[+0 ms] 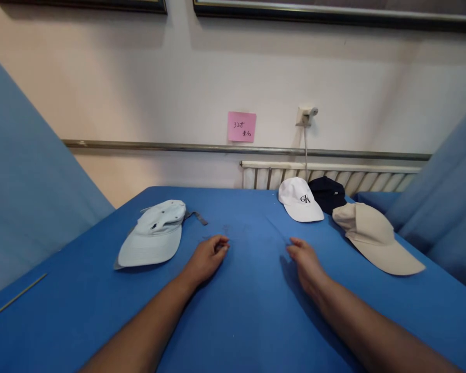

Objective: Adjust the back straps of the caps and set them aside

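My left hand point(209, 255) is over the middle of the blue table, fingers curled in with the thumb near the index finger. Faint dark, thin marks show around its fingertips. Across from it my right hand point(303, 259) is pinched closed, and a thin dark line runs from its fingertips up and to the left. What either hand holds, if anything, is too fine to make out. Left of my left hand lies a light blue cap point(153, 235) with a dark strap. A white cap point(298, 199) with black letters is beyond my right hand.
At the right are a navy cap point(326, 192) and a beige cap point(376, 235). A thin stick point(17, 298) lies at the left of the blue table point(233, 321). Behind stand a radiator point(349, 178) and a wall with a pink note point(242, 127); blue curtains point(27, 197) hang at both sides.
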